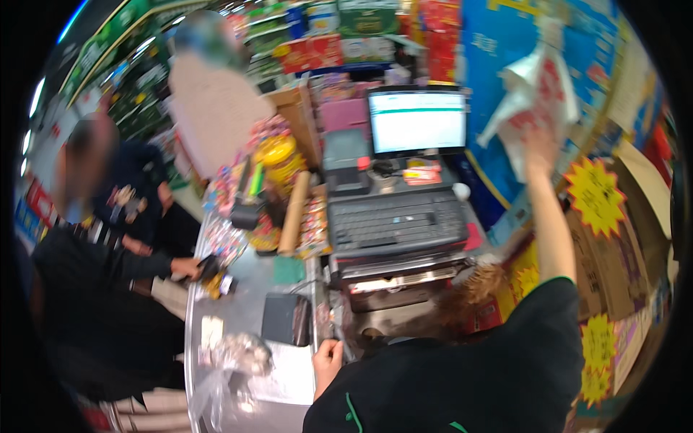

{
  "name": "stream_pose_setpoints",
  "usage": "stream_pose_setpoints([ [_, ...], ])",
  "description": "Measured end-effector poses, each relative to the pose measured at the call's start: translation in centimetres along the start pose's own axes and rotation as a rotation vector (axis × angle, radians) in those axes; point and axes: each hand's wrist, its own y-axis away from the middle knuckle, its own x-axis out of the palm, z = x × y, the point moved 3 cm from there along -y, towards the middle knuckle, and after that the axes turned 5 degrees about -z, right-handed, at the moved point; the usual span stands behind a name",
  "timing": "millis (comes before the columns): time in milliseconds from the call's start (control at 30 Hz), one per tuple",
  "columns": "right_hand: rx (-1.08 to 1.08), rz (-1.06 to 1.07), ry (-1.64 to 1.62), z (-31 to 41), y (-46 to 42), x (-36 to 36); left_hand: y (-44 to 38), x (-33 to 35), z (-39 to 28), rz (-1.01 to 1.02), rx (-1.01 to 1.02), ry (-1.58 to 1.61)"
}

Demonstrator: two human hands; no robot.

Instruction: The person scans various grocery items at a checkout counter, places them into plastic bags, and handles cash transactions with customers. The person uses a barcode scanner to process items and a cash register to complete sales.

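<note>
My right hand [541,149] is raised on an outstretched arm, gripping the lower part of a white plastic bag [547,81] with red print. The bag hangs against a blue printed board [487,81]; motion blurs bag and fingers. Low at the inner edge of the metal counter [292,417], my left hand [327,360] is curled, with nothing visible in it. Close to it are a white paper sheet [292,373] and a black box-like device [281,318]. A clear plastic bag of roundish pale goods [243,354] lies farther left.
A monitor [417,122] stands behind a black keyboard [398,222]. Candy and a yellow-lidded jar [279,154] crowd the counter's far end. Across it, a person in dark clothes [108,303] holds a dark object; other people stand behind. Cardboard boxes [612,270] are stacked at right.
</note>
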Motion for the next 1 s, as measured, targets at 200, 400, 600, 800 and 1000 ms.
stream_pose_setpoints([
  [200, 0.049, 0.037, 0.064, -0.9, -1.5, -0.5, 0.0, -0.7, -1.5, 0.043, -0.013, -0.017],
  [400, 0.009, 0.166, 0.071, -1.5, -2.3, 3.6, 1.0, -2.0, -0.8, -0.038, -0.048, -0.001],
  [600, -0.098, 0.197, -0.072, 3.6, 0.0, -4.3, 1.5, -2.7, 0.4, -0.088, -0.095, 0.004],
  [800, -0.132, 0.067, 0.013, -1.0, 1.5, 0.0, 1.7, -2.8, 0.3, 0.009, -0.040, 0.019],
  [1000, -0.258, -0.213, -0.055, -1.6, 1.0, 1.4, 2.3, -2.9, 1.1, -0.008, -0.017, 0.039],
])
